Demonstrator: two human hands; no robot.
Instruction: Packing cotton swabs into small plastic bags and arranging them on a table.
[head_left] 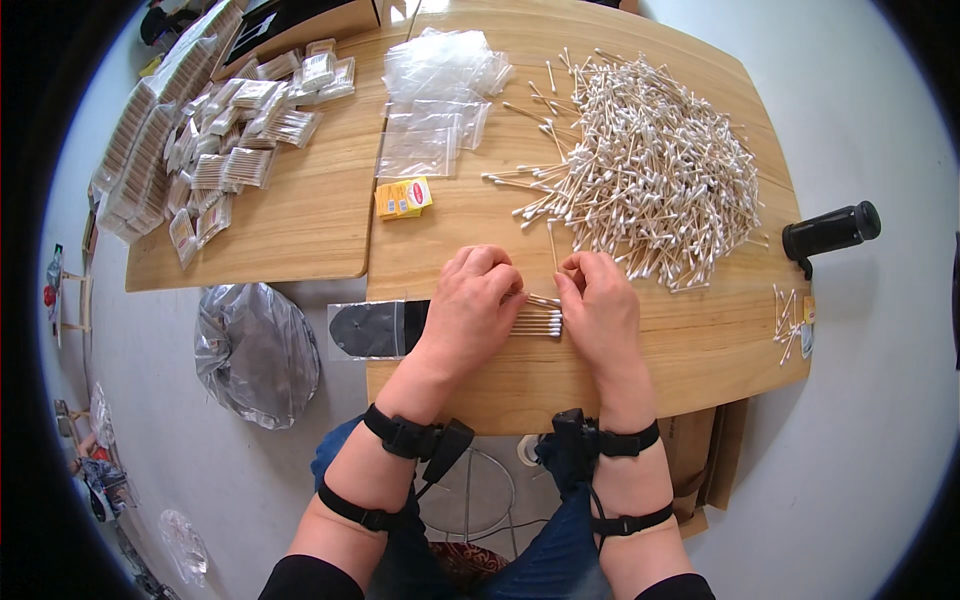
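My left hand [475, 302] is closed, its fingers curled over a small row of cotton swabs [537, 322] lying side by side near the table's front. One swab at the top of that row sits at my left fingertips. My right hand [600, 308] is beside the row's white tips, thumb and forefinger pinched on a single cotton swab [554, 246] that points away from me. Left of my left hand, a dark rounded insert [368, 330] shows inside a clear plastic bag partly over the table edge. My left hand hides part of the row.
A large heap of loose cotton swabs [660, 165] covers the far right. Clear bags [440, 75] and yellow cards [403, 198] lie beyond my left hand. Packed swab bags [250, 110] pile on the left table. A black cylinder [830, 232] extends at the right edge.
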